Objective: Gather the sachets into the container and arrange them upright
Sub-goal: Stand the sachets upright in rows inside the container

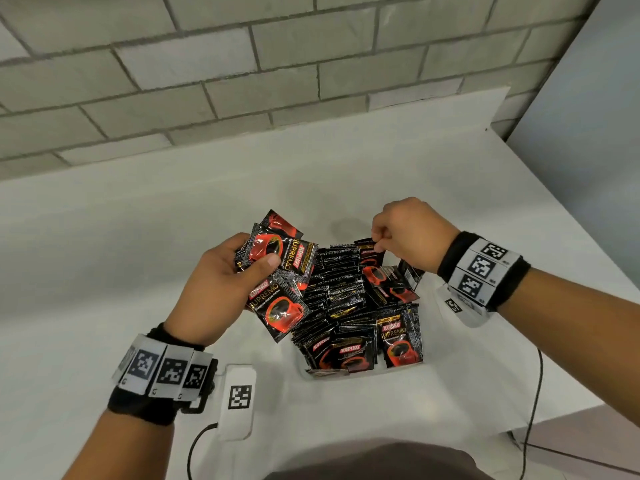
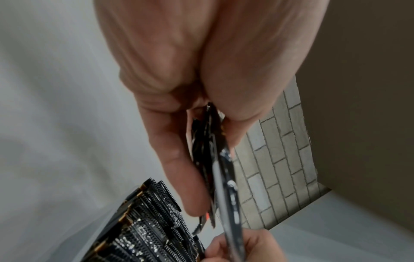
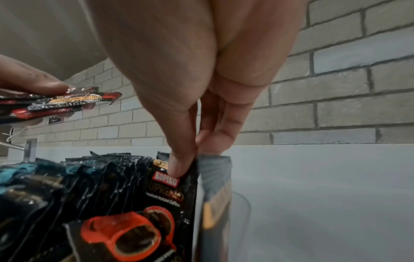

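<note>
Black and red coffee sachets [image 1: 343, 299] stand packed in rows in a clear container [image 1: 401, 367] on the white table. My left hand [image 1: 221, 282] holds a fanned bunch of sachets [image 1: 280, 271] just left of the container, thumb pressed on top; the bunch [image 2: 206, 159] shows edge-on in the left wrist view. My right hand [image 1: 408, 233] pinches the top edge of one upright sachet [image 1: 369, 252] at the container's far side. In the right wrist view thumb and forefinger grip that sachet [image 3: 172, 195] by its top, beside the clear wall [image 3: 241, 209].
A white table [image 1: 138, 237] runs back to a grey brick wall [image 1: 242, 81]. A white tagged device [image 1: 239, 400] with a black cable lies near my left wrist. Another cable [image 1: 533, 403] hangs over the table's right edge. The table drops off at the right.
</note>
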The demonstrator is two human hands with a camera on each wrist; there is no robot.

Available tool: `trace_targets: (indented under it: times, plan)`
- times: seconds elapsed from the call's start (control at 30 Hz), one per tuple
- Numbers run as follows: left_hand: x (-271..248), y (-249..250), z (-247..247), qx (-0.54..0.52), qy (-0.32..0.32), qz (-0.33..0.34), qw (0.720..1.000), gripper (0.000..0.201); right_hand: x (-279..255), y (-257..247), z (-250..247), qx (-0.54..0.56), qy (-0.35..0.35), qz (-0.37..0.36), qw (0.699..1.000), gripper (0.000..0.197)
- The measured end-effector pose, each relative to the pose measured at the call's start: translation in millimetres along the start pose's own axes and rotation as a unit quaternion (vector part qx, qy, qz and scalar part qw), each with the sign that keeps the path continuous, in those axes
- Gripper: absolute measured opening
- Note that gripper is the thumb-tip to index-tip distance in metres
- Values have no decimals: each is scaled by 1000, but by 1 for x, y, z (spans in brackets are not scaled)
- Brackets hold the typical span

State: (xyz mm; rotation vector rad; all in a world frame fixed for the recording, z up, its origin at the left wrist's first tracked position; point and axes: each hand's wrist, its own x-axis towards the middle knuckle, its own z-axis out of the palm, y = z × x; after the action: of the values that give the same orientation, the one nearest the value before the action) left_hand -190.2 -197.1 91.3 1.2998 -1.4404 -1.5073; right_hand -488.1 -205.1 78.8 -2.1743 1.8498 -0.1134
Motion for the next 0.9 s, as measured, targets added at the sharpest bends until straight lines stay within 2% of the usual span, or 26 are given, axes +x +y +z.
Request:
trace_targets:
  times: [0.17, 0.33, 0.43, 0.53, 0.63, 0.8, 0.83, 0.87, 0.9]
  plan:
    - [4, 4, 5, 19, -17, 8, 1000, 21, -3, 0, -4, 17, 22, -12, 1000, 12]
    - [7, 9, 14, 28, -36, 22, 999, 32, -22, -17, -28, 170, 121, -4, 978, 16]
    - [9, 12, 23, -21, -60, 14, 998, 37, -34, -44, -40, 295, 92, 2, 951, 24]
    - [9, 14, 29, -88, -86, 7, 992, 43, -39, -54, -37, 338, 42, -12, 940, 32]
    - [9, 13, 28, -38, -87, 30, 995, 35, -36, -50, -31, 407, 76, 3, 910, 21]
    - [4, 6, 21, -21, -62, 14, 998, 26, -33, -33, -38, 528, 112, 55, 840, 14]
    - [3, 4, 19, -17, -52, 13, 998, 27, -34, -27, -41, 524, 115, 60, 842, 13]
    - [3, 3, 17, -12, -41, 12, 999, 26, -35, -20, -43, 496, 117, 65, 858, 10]
    - [3, 2, 15, -10, -32, 9, 999, 24, -36, -11, -44, 443, 114, 70, 887, 7]
